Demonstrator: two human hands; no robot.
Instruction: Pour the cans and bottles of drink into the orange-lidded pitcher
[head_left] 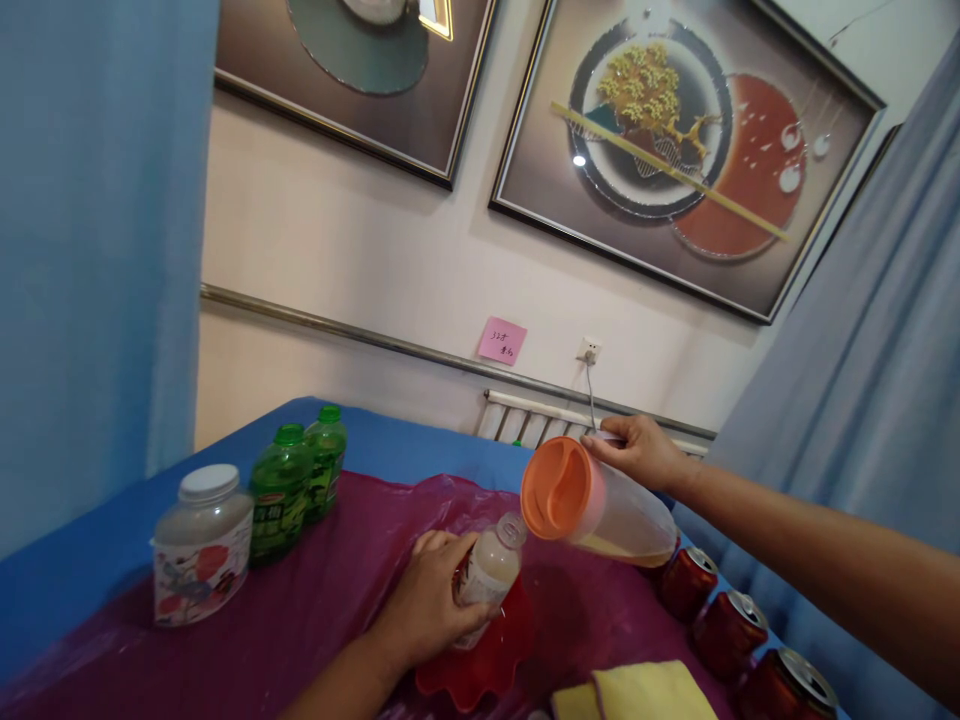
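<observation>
My left hand (424, 605) wraps its fingers round the bottle (493, 565), lower centre — above a red bowl (480, 680), perhaps against drips; my right hand (649, 450), fingers curled, grips the jug (630, 515), right of centre, tilted bottleward.

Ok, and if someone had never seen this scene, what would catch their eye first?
Probably the pitcher with the orange lid, just right of centre, tilted in the right hand toward the uncapped bottle in the left hand. Next, the framed picture with the gold tree, on the wall at upper right. Two green bottles also stand out at left.
</observation>
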